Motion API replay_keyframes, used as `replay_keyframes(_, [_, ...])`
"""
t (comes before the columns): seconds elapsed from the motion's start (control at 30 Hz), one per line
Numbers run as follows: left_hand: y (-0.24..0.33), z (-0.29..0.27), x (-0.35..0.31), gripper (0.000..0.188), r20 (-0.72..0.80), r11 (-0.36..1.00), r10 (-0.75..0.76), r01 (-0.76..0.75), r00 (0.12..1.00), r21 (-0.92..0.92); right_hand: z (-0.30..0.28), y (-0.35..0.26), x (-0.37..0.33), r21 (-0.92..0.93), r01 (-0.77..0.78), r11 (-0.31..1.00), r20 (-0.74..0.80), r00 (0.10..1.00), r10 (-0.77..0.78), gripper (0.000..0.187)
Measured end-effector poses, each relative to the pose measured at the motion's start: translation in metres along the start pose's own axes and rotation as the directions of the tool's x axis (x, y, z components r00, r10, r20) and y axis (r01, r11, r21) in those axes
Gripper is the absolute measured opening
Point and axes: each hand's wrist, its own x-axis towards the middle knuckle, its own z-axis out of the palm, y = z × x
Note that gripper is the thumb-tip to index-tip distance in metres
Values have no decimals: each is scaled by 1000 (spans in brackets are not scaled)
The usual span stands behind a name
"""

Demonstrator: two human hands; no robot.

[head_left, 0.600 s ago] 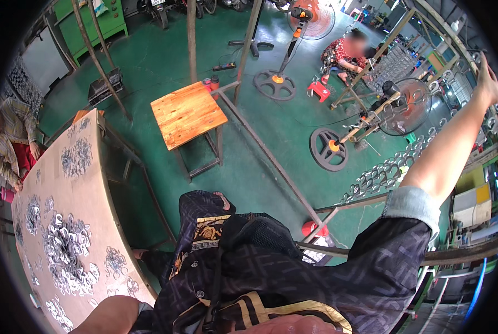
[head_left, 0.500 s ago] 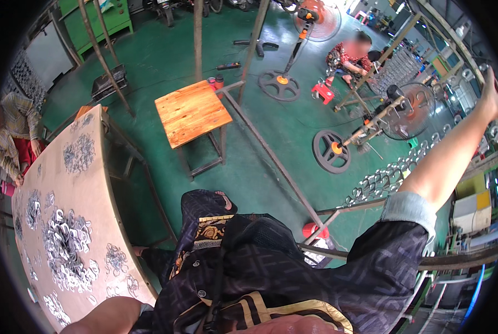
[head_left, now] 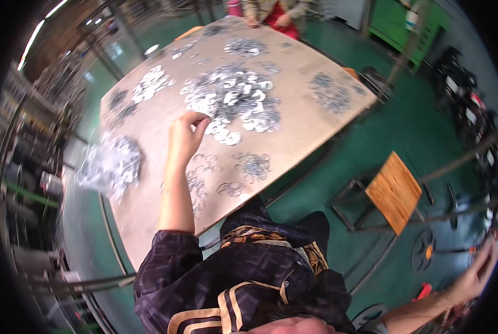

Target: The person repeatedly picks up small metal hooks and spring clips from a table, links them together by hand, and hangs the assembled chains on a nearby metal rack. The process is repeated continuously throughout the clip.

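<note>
Head view: left hand (head_left: 191, 127) now at silvery pieces (head_left: 233, 96).

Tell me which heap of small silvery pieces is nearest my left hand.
The broad central heap of small, silvery, metal-looking pieces: your left hand is at its near edge; the smaller heaps lie farther from that hand.

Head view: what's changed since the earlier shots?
View swung left: table now central, stool shifted toward the right edge. Left hand, out of view before, now reaches over the table to the edge of the silvery pile; hold unclear. Right hand stays outstretched near the right rim, now lower. Co-worker still at the table.
</note>
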Motion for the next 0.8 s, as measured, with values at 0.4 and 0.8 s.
replay_keyframes(0.4, [-137, 51, -46, 11, 343, 882, -110, -68, 933, 467, 350, -65, -235, 341, 39, 939, 924, 169, -342, 20])
replay_keyframes(0.8, [-123, 72, -57, 7, 502, 766, 55, -359, 863, 533, 446, -123, -369, 373, -12, 928, 924, 97, -371, 39])
